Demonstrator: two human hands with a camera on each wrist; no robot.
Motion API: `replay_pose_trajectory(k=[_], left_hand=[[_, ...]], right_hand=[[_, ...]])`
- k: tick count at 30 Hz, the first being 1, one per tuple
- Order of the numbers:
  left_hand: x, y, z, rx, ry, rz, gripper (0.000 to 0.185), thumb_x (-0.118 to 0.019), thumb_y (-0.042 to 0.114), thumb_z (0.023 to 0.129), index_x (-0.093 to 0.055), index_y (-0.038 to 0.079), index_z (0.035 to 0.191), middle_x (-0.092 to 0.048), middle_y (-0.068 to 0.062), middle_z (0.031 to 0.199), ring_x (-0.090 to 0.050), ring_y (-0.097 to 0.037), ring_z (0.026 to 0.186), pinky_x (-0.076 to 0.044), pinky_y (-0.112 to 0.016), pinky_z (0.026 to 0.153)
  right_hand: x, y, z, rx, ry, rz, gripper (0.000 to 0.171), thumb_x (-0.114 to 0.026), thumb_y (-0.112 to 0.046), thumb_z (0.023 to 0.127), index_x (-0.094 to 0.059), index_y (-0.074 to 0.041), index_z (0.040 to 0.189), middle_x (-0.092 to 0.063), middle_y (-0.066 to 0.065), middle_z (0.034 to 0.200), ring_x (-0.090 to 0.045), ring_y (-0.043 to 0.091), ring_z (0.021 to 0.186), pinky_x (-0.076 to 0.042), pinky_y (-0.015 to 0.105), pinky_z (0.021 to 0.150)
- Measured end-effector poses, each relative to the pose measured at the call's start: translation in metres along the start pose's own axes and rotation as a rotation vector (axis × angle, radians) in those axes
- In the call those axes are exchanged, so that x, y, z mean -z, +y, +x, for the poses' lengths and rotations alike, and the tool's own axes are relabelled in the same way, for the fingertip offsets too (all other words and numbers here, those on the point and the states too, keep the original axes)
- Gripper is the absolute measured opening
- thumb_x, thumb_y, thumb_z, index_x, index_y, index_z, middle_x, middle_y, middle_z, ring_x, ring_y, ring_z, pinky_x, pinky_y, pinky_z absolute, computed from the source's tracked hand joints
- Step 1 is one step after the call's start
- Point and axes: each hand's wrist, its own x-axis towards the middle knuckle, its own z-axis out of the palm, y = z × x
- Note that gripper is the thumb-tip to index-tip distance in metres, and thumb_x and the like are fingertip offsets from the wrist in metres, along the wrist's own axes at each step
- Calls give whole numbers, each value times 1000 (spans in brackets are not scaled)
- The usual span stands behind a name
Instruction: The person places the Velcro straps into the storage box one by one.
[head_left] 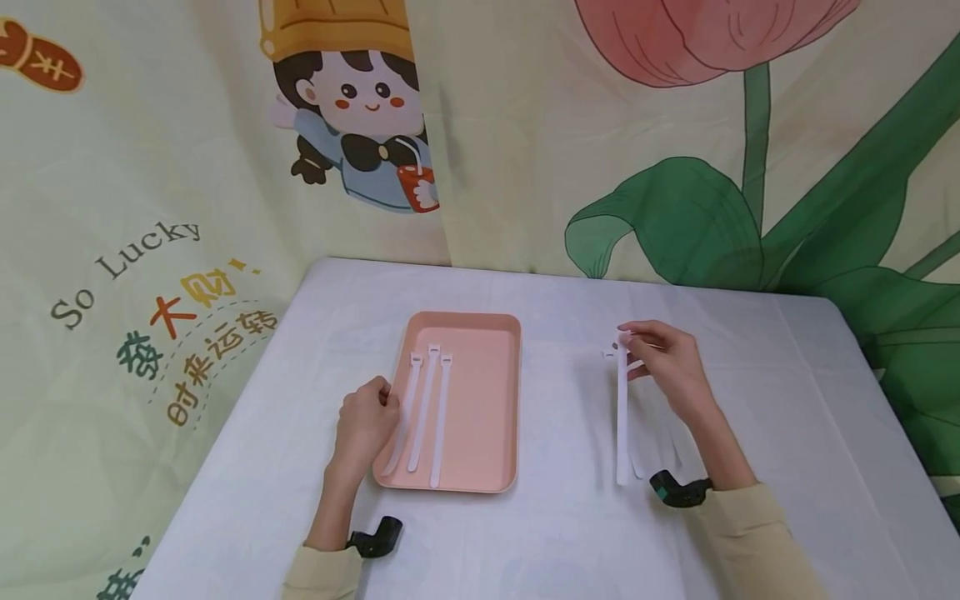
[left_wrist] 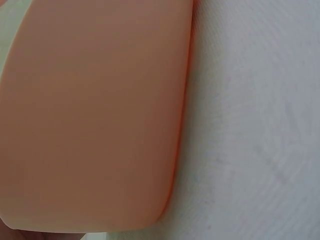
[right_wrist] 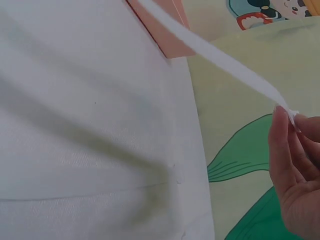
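Observation:
In the head view a pink tray (head_left: 480, 400) holds several white cable ties (head_left: 441, 425) with slotted heads, side by side in its left half. My left hand (head_left: 366, 423) grips the tray's left rim with curled fingers, beside the leftmost tie. In the left wrist view the tray's smooth outer wall (left_wrist: 100, 120) fills the left part, and a bit of a finger shows under its lower edge. Right of the tray, my right hand (head_left: 671, 367) pinches a white cable tie (head_left: 622, 417) near its head, the strap hanging down. Parts of another white tie show behind it.
A white cloth covers the table (head_left: 562, 533). A printed curtain (head_left: 510, 167) hangs close behind its far edge and down the left side. Each wrist carries a black camera, the left (head_left: 377, 537) and the right (head_left: 678, 489).

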Motion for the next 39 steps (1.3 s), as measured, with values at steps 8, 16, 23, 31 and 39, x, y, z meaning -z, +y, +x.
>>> replay_pose_trajectory(k=[8,16,23,31,39], left_hand=[[1,-1,0,5,-9,-1,12,-55,6,97,-61,1,88,-58,-8,69,-53,-19,58,-39,-29,50],[2,0,-1,-4,-8,-8,12,-55,6,97,-61,0,88,-58,-8,69,-53,-19,59,-40,-29,51],[2,1,-2,0,-10,-15,12,-55,5,97,-61,1,87,-57,-8,69,-53,-19,59,-39,-29,51],[1,0,-2,-14,-1,-17,12,-55,5,97,-60,1,86,-57,-7,68,-52,-18,58,-39,-29,50],[0,0,-2,-5,17,1,14,-54,5,95,-59,2,83,-55,-6,65,-51,-18,56,-37,-29,48]], right_hand=[[-16,-10,4,4,-34,31,33,-65,-24,102,-66,-4,129,-70,22,121,-70,18,83,-62,37,72],[-33,-22,8,1,-70,79,31,-64,-22,102,-66,-5,127,-71,20,118,-68,20,82,-62,36,70],[-52,-30,10,-7,-80,119,30,-65,-21,102,-67,-3,126,-71,19,114,-68,25,83,-62,41,70],[-69,-36,9,13,-77,154,28,-65,-20,102,-68,-3,124,-72,20,112,-68,23,80,-62,42,70],[-85,-46,7,39,-100,201,27,-66,-19,101,-69,-1,121,-72,19,105,-66,27,80,-62,42,67]])
